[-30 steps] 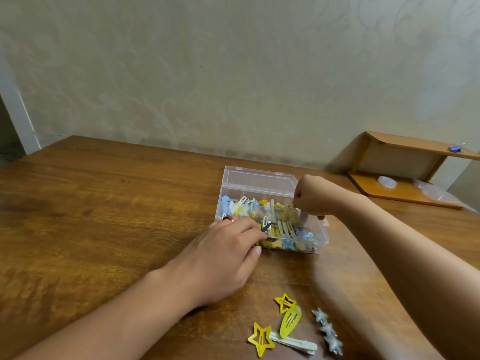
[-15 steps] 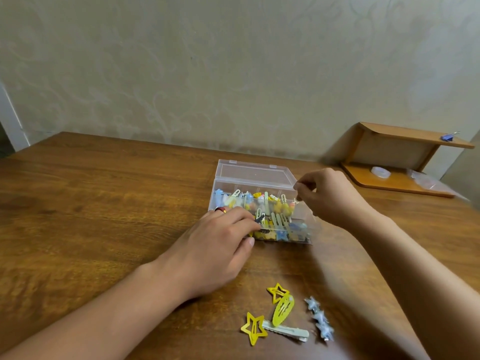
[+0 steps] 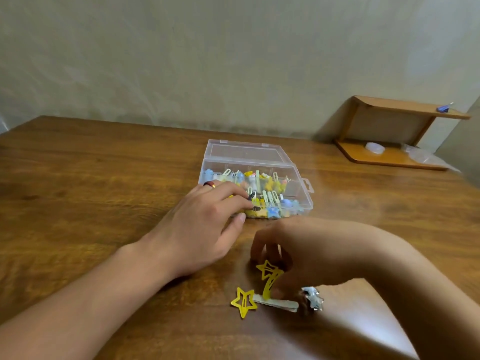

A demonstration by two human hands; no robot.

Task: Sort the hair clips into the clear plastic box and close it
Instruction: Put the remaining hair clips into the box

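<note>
The clear plastic box (image 3: 302, 189) lies open mid-table, its lid (image 3: 244, 152) flat behind it, and several yellow, blue and pale clips fill its compartments. My left hand (image 3: 200, 229) holds the box's front-left corner, fingers curled over the rim and thumb against the front wall. A small dark clip (image 3: 251, 196) shows at the fingertips. My right hand (image 3: 311, 250) is down at the loose clips and pinches a yellow oval snap clip (image 3: 270, 284), which stands tilted up beside a yellow star clip (image 3: 265, 267).
On the table nearer me lie another yellow star clip (image 3: 244, 302), a pale bar clip (image 3: 278, 304) and a silvery-blue star clip (image 3: 313, 298). A low wooden shelf (image 3: 389, 158) stands at the back right against the wall.
My right hand has left the box's right side and come down toward me to the loose clips, taking hold of the yellow oval clip. My left hand has stayed at the box.
</note>
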